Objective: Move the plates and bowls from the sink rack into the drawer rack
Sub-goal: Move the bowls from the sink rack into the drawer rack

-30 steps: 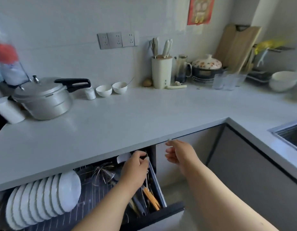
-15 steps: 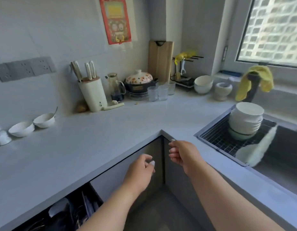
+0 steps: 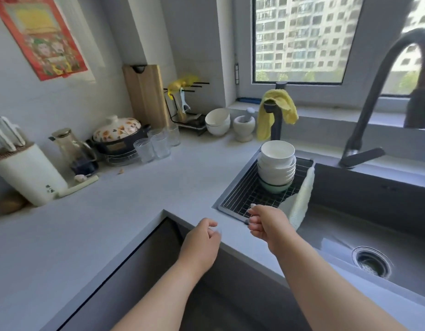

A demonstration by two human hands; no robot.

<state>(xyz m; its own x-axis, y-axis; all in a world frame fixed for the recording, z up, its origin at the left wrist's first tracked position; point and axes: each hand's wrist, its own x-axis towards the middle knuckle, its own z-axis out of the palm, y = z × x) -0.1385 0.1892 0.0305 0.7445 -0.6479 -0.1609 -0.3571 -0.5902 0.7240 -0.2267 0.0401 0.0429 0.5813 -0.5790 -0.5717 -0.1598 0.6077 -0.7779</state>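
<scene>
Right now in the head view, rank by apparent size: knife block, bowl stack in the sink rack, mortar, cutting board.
1. Cutting board
2. Knife block and bowl stack: look alike, unranked; distances from the camera differ.
3. Mortar

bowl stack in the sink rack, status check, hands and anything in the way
Left hand and right hand empty, loosely curled. Bowl stack untouched on sink rack. White cloth beside it.

Single head view: from above my forearms I look forward and down at the counter corner, close to the sink rack (image 3: pixel 259 197), window beyond it.
</scene>
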